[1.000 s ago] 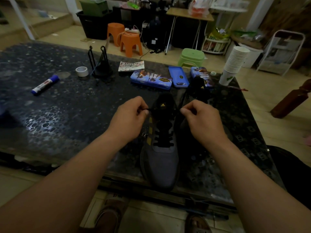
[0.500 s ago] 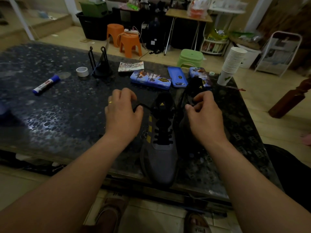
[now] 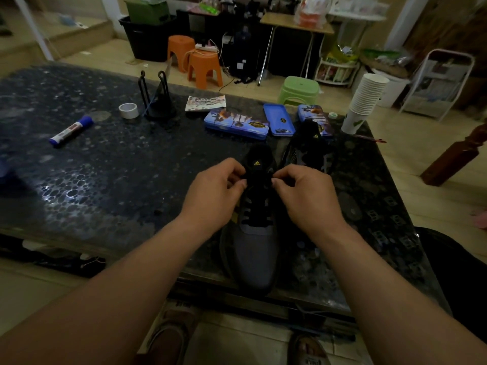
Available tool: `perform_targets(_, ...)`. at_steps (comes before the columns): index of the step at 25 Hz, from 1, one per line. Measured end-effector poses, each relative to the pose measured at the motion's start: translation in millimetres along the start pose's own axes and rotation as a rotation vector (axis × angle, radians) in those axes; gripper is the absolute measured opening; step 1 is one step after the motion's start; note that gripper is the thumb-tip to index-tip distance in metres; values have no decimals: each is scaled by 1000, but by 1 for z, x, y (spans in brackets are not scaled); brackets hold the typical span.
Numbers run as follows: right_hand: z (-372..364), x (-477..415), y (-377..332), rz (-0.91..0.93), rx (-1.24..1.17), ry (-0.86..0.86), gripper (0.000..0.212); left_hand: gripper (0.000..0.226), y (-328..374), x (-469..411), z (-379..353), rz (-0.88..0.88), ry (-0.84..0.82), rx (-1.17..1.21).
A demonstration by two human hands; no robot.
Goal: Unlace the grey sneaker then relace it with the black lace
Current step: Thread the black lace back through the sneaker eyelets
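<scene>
Dark bench (image 3: 105, 180) carries the grey sneaker (image 3: 254, 254) at its near edge, toe toward the person, long axis running straight away.
Left hand (image 3: 213, 196) and right hand (image 3: 308, 198) curl at the tongue, each apparently pinching the black lace (image 3: 257, 214): a light, limp cord, likely best gripped close to its ends.

Dark, pebble-patterned table (image 3: 105, 180) holding shoes and small items.
A grey sneaker (image 3: 253, 248) threaded with a black lace (image 3: 257, 218) sits at the near edge, toe toward the viewer, and a darker shoe (image 3: 305, 150) lies beyond it to the right. Farther back are a blue-capped marker (image 3: 71, 131), a tape roll (image 3: 128, 110), a black wire stand (image 3: 158, 104), a printed card (image 3: 205, 102), two picture tins (image 3: 237, 123) with a blue lid (image 3: 278, 119) between them, and stacked paper cups (image 3: 365, 101).
</scene>
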State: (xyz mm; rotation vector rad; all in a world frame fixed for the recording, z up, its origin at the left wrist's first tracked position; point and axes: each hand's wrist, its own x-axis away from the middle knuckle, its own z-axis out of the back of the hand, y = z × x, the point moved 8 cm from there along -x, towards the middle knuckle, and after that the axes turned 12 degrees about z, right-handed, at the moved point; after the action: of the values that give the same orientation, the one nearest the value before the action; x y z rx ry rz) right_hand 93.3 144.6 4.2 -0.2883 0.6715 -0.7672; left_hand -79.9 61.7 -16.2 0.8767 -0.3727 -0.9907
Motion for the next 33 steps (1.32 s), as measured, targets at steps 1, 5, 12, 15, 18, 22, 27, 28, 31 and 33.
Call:
perform_targets(1, -1, -1, -3, 34, 40, 3, 9, 13, 1, 0, 0, -25, 18, -26)
perform_targets(5, -4, -4, -8, 87, 85, 11, 8, 6, 10, 2, 0, -120, 81, -106)
perform_targets(12, 6, -7, -15, 32, 28, -89, 13, 8, 23, 3, 7, -173, 123, -239)
perform_targets(15, 9, -7, -13, 18, -114, -21, 16, 8, 26, 4, 4, -181, 66, -104)
perform_targets(18, -2, -6, 11, -63, -206, -67, 4, 5, 6, -5, 12, -85, 94, 11)
perform_targets(22, -17, -7, 14, -7, -131, -161, 14, 16, -8, -9, 1, 3, -40, -105)
perform_targets(27, 1, -13, 12, -14, -42, -60, 11, 13, -8, -12, 15, 6, 58, -118)
perform_targets(28, 8, -13, 13, -37, -22, -17, 12, 13, -11, -13, 23, 25, 141, -121)
perform_targets(31, 12, -6, 16, -178, 9, -29, 14, 25, -14, -5, 29, 120, 265, -156)
perform_targets(33, -5, 3, 12, -252, -24, -189, 23, 40, -14, 2, 1, 230, 71, -173)
